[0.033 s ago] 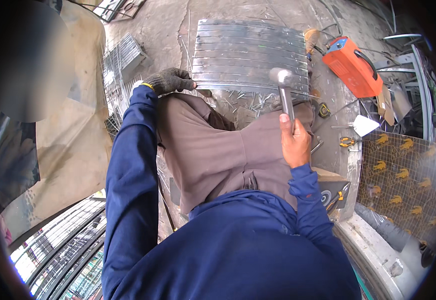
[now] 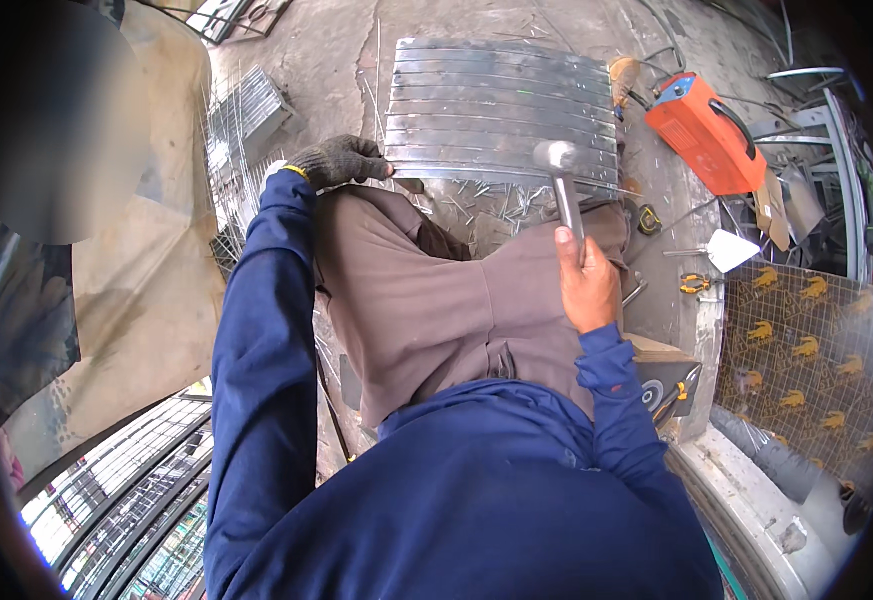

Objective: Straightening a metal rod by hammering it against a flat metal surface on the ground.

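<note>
Slatted metal panel (image 2: pixel 501 110), silver-grey, rectangular: laid flat just beyond the person's knees, slats running crosswise. Hammer (image 2: pixel 567 200), metal-handled: head held over the panel's near right part; contact with the panel cannot be told. Right hand (image 2: pixel 590 292), bare: grip closed around the hammer's handle, thumb laid along it. Left hand (image 2: pixel 334 163), in a dark knitted glove: fingers set at the panel's near left corner; whether the grip is pinched there or merely rested cannot be told. Metal offcuts (image 2: pixel 524 203), thin: scattered along the panel's near edge. Metal strips (image 2: pixel 251 105): stacked to the left, on the concrete floor (image 2: pixel 321 60). Orange welding machine (image 2: pixel 706 135), black-handled: stood to the right. Tape measure (image 2: pixel 648 220) and yellow-handled pliers (image 2: pixel 694 284): placed nearer, beside the right thigh.
</note>
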Available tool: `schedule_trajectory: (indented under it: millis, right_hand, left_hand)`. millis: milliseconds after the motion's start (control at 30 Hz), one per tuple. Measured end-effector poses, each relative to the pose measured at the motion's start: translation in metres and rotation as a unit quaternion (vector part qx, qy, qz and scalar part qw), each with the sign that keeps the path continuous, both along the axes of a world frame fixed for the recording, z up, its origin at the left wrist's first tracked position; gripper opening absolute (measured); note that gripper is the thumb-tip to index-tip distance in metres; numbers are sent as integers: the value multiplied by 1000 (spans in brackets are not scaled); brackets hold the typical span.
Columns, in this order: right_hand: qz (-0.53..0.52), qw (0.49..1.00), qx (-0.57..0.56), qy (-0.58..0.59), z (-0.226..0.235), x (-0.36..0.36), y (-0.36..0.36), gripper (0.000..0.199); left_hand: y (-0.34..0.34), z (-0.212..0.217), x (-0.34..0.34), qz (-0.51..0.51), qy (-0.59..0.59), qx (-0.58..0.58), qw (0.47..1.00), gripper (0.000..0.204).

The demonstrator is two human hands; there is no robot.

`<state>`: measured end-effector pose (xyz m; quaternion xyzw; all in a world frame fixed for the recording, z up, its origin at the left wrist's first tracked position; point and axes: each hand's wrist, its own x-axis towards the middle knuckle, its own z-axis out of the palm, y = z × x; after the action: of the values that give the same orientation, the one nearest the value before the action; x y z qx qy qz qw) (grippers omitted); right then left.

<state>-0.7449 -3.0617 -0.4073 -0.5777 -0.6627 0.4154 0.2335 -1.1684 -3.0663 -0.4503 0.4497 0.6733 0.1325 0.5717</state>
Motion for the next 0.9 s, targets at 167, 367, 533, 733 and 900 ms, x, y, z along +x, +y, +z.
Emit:
schedule_trajectory:
  millis: [167,367,533,733,900]
  right_hand:
    - [-3,1000,-29,-12,-4,-5,-3,62]
    - [36,998,-10,-43,-12,-6,5,64]
    - [35,998,-28,-35,1,-16,4,67]
    - [85,994,-53,-32,1,-37,3,70]
    - [119,989,-20,-86,-11,-51,4,69]
  left_hand:
    - [6,30,15,-2,25,-14,1000,33]
    - [4,27,11,-27,16,-15,999,30]
    - [0,20,9,-22,37,-5,999,30]
    - [4,23,7,-27,43,-28,998,34]
    - [5,21,9,-34,36,-4,999,35]
